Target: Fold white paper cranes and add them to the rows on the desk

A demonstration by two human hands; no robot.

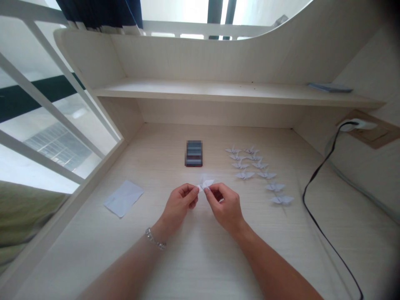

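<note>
Between my two hands is a small white paper crane (206, 182), its wings spread toward the upper right. My left hand (181, 200) pinches its left side between thumb and forefinger; a beaded bracelet (155, 238) circles that wrist. On the other side, my right hand (225, 204) is closed on the crane's lower right part. The fingertips cover some of the folded paper. Right of my hands, several finished paper cranes (245, 175) stand in two slanting rows on the desk. Over to the left lies a stack or sheet of white paper (123, 198).
A phone-like dark rectangle (194, 153), its face blurred, lies beyond my hands. A black cable (315, 175) runs from the wall socket (375, 129) down the desk's right side. Above the desk is a shelf (200, 89) with a flat bluish item (330, 87). White railings (59, 102) border the left.
</note>
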